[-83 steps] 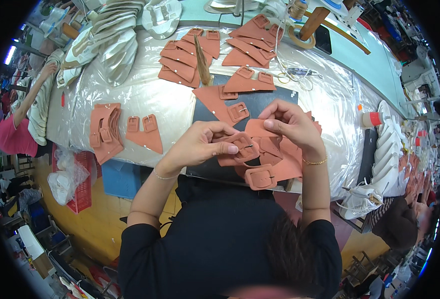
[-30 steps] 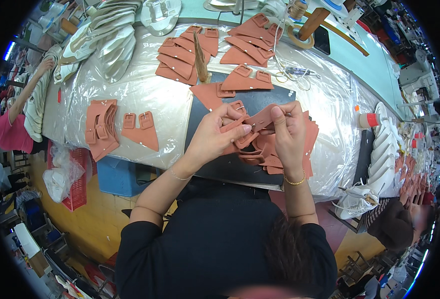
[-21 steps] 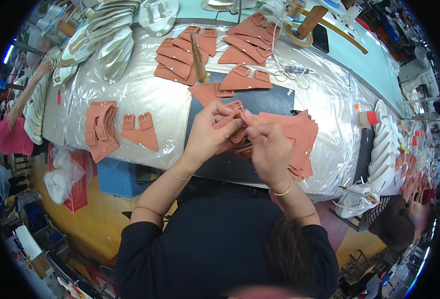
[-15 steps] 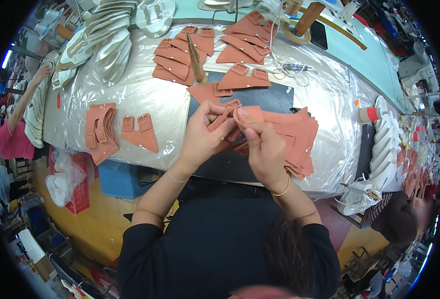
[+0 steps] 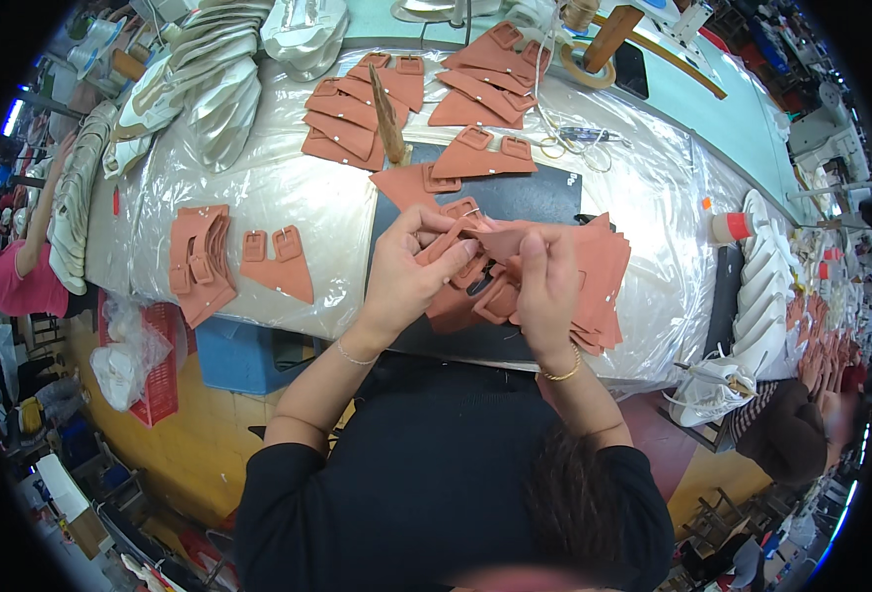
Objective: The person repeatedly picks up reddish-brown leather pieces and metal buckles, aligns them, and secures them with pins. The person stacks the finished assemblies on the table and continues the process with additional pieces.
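- Over the dark mat (image 5: 515,197) at the near edge of the table, I hold a terracotta leather strap piece (image 5: 495,242) between both hands.
- My left hand (image 5: 406,266) pinches its left end; my right hand (image 5: 546,286) grips its right side, fingers closed on it.
- Just right, touching my right hand, lies a stack of matching pieces (image 5: 604,276).
- Farther left on the plastic sheet (image 5: 258,178) sit two buckled pieces (image 5: 276,261).
- At the far left, pale shoe soles (image 5: 209,89) are piled.
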